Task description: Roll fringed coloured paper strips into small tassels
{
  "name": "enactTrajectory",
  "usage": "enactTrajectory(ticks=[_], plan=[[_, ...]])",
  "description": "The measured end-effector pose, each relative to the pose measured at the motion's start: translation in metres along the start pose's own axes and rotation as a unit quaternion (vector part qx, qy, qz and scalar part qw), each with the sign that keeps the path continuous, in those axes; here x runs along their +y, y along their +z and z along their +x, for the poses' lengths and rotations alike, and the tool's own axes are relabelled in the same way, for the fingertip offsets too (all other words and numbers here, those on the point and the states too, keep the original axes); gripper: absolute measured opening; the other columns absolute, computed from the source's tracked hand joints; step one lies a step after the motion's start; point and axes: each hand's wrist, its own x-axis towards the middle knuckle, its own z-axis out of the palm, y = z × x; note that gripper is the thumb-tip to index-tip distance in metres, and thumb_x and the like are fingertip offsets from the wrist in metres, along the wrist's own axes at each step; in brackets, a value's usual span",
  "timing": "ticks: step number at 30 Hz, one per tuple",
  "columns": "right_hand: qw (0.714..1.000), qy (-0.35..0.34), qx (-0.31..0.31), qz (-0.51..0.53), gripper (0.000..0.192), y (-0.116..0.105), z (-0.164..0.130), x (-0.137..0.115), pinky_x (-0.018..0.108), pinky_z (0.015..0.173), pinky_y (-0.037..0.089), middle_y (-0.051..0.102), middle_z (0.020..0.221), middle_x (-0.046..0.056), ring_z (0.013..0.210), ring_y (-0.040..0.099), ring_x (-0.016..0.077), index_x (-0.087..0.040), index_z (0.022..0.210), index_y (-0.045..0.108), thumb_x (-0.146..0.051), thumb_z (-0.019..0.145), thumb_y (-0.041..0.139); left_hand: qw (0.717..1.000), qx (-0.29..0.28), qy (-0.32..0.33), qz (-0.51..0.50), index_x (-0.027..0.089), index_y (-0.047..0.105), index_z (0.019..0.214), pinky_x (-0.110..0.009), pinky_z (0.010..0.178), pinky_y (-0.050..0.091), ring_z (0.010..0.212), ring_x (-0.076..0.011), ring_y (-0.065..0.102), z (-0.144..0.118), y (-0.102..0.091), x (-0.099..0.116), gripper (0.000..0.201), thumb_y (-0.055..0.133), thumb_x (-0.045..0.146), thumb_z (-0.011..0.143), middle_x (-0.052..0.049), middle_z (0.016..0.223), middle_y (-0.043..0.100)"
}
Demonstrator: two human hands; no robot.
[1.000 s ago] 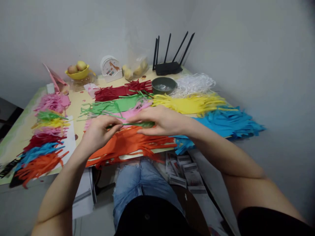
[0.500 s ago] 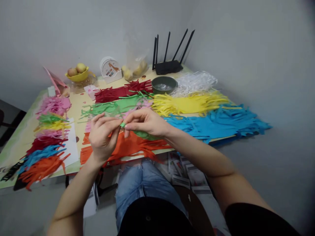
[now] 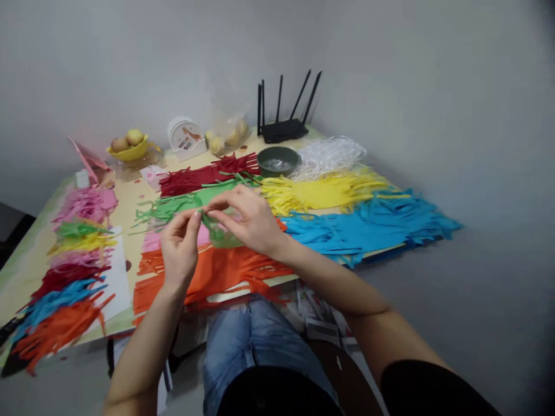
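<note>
Denim-clad knees sit at lower centre of the frame. Above them, at centre, the left hand [image 3: 180, 248] and right hand [image 3: 249, 222] meet fingertip to fingertip, both pinching a green paper strip [image 3: 217, 231] held just above the orange strips [image 3: 225, 268] at the near edge of the surface [image 3: 130, 193]. Beyond lie green strips [image 3: 182, 202], yellow strips [image 3: 321, 190] and blue strips [image 3: 368, 225] to the right. Farther back stand a dark bowl [image 3: 277, 160] and a black router [image 3: 281, 128].
</note>
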Motion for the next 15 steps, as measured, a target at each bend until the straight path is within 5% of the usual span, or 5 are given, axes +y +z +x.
enactTrajectory(ticks=[6, 11, 15], plan=[[0.987, -0.063, -0.147, 0.016, 0.013, -0.021, 0.008, 0.021, 0.025, 0.08, 0.048, 0.07, 0.089, 0.006, 0.086, 0.064, 0.0144, -0.014, 0.096, 0.072, -0.022, 0.094, 0.061, 0.966, -0.237, -0.094, -0.036, 0.016, 0.062, 0.067, -0.023, 0.057, 0.043, 0.059, -0.0127, 0.051, 0.012, -0.009, -0.01, 0.038, 0.067, 0.049, 0.085, -0.002, 0.063, 0.059], [0.982, -0.048, -0.183, 0.009, 0.012, -0.027, 0.014, 0.033, 0.027, 0.082, 0.049, 0.071, 0.093, 0.009, 0.087, 0.064, 0.0153, -0.011, 0.094, 0.069, -0.02, 0.094, 0.061, 0.951, -0.25, -0.169, -0.065, 0.016, 0.065, 0.067, -0.024, 0.064, 0.045, 0.067, -0.0152, 0.058, 0.02, -0.007, -0.028, 0.038, 0.07, 0.05, 0.082, -0.004, 0.068, 0.062], [0.981, -0.044, -0.189, -0.001, 0.013, -0.023, 0.017, 0.045, 0.028, 0.085, 0.049, 0.071, 0.096, 0.011, 0.093, 0.063, 0.0166, -0.011, 0.095, 0.068, -0.019, 0.096, 0.057, 0.957, -0.24, -0.161, -0.041, 0.016, 0.065, 0.069, -0.023, 0.065, 0.046, 0.065, -0.0144, 0.058, 0.03, -0.001, -0.035, 0.034, 0.073, 0.048, 0.081, -0.003, 0.066, 0.061]])
